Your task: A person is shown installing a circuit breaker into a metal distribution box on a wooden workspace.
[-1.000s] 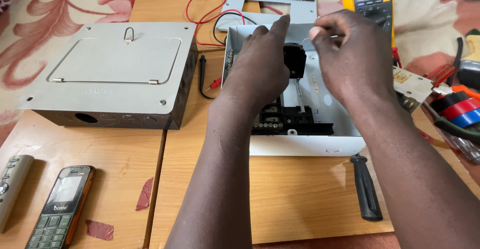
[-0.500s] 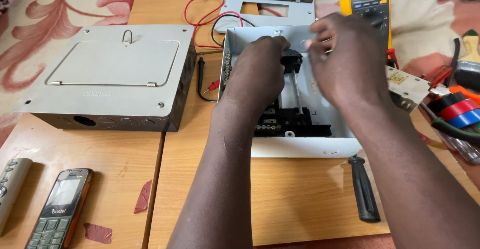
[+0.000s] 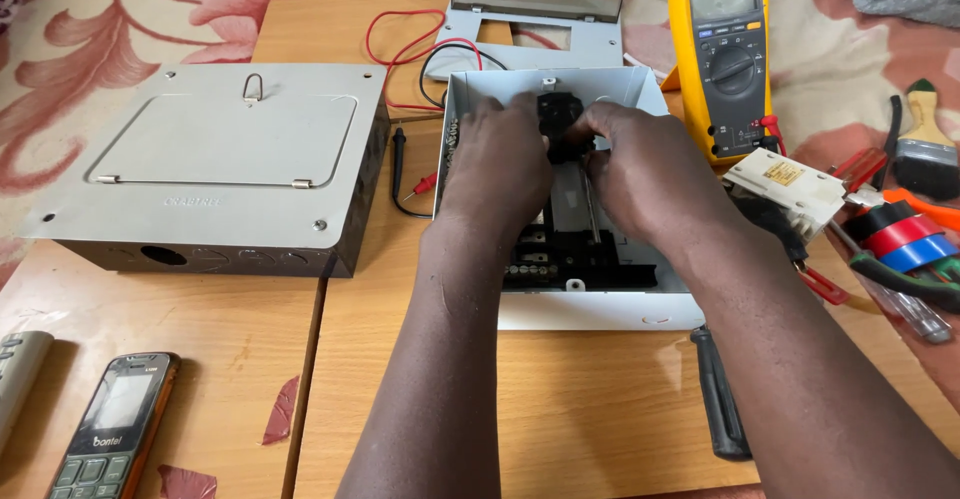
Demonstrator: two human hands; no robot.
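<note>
Black breaker module (image 3: pixel 560 119), seated at the far end of the open white enclosure (image 3: pixel 580 304) on the desk (image 3: pixel 560 409); enclosure's cover off, lower black terminal block (image 3: pixel 570 254) already fitted, module apparently not yet pressed home. Left hand (image 3: pixel 500 159) and right hand (image 3: pixel 645 164) reach forward, palms down, fingers clamped on the module's two sides. Yellow multimeter (image 3: pixel 725 54) right of enclosure, closed grey metal box (image 3: pixel 220 169) left.
</note>
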